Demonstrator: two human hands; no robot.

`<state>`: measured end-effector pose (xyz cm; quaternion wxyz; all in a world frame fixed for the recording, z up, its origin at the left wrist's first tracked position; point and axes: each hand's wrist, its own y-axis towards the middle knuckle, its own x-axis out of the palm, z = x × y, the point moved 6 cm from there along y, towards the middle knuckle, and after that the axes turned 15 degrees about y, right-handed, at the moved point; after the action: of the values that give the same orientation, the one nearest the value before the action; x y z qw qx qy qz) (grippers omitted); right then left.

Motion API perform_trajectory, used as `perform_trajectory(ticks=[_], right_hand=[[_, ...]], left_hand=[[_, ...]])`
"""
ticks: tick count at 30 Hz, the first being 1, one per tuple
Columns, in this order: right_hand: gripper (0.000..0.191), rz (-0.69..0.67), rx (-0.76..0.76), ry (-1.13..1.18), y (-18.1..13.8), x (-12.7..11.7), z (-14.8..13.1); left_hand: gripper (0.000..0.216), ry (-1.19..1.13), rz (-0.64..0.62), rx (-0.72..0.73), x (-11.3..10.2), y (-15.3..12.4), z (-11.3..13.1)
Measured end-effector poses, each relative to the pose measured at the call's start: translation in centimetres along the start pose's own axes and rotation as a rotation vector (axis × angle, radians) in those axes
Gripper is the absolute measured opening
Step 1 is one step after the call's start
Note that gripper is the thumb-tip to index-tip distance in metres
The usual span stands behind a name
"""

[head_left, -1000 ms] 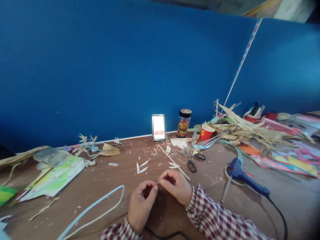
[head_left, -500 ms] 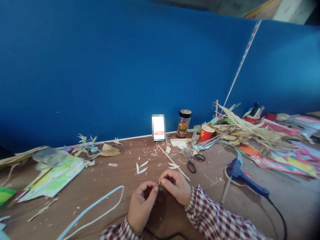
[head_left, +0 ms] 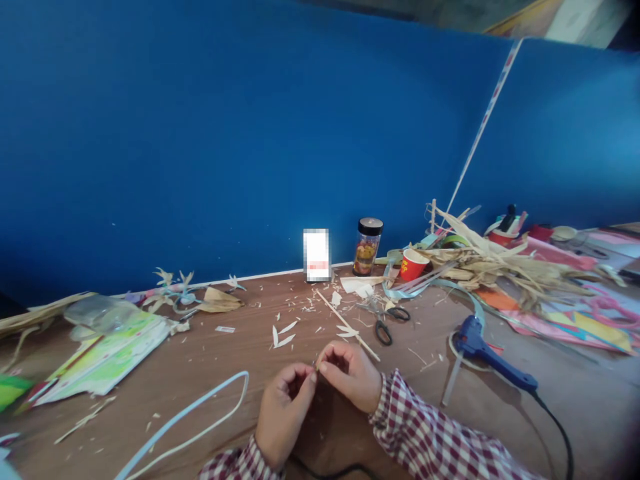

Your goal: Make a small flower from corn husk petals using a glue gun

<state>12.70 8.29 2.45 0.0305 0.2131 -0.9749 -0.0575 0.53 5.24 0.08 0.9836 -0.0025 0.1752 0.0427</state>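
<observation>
My left hand and my right hand meet low in the middle of the head view, above a brown wooden table. Both are closed in a pinch on one small thin straw piece between the fingertips. Its shape is too small to make out. Both wrists wear red-and-white checked sleeves. A long thin stick and several pale leaf-shaped cuttings lie just beyond my hands.
Black-handled scissors and a blue glue gun with its black cord lie to the right. A jar, a red cup and a heap of dry husks stand behind. A pale blue strip and green paper lie left.
Both hands keep pinching the small piece; the right hand's fingers have shifted slightly, otherwise nothing has moved.
</observation>
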Motion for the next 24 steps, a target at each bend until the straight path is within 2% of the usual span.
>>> perform_trajectory(ticks=[16, 24], right_hand=[[0.008, 0.019, -0.019, -0.068, 0.02, 0.02, 0.27], [0.007, 0.040, -0.025, -0.139, -0.06, 0.00, -0.13]], left_hand=[[0.019, -0.016, -0.037, -0.026, 0.42, 0.09, -0.16], [0.017, 0.013, 0.000, 0.022, -0.05, 0.09, 0.11]])
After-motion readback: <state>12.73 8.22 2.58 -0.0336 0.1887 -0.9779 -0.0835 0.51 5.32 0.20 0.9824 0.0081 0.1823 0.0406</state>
